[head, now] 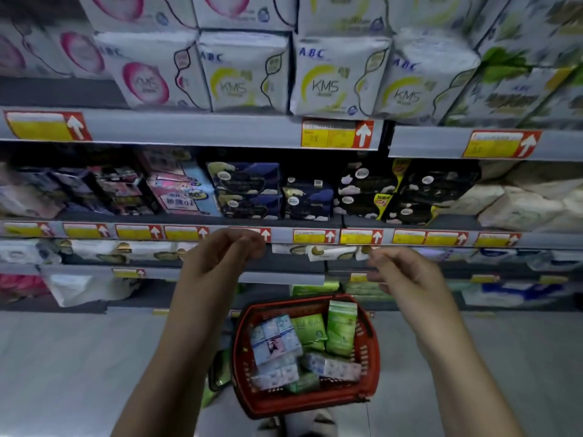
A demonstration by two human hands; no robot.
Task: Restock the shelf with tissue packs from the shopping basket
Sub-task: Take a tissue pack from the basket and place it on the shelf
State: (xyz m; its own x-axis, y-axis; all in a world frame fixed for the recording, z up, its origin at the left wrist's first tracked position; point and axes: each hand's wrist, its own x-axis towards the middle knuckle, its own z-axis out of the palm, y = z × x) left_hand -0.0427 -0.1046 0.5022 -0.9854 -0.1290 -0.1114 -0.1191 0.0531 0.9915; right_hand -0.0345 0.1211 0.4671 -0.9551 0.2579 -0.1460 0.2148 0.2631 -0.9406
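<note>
Grey floor point(79, 357); blue, green tissue packs point(277, 339)

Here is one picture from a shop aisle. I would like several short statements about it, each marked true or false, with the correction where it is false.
1. The red basket stands on the floor below the hands. True.
2. The left hand holds a green pack. False: it holds nothing, and its fingers are loosely curled.
3. The basket is empty. False: green packs and pale blue packs lie in it.
4. The right hand holds nothing. True.
5. The white packs on the top shelf read "KMS". True.
</note>
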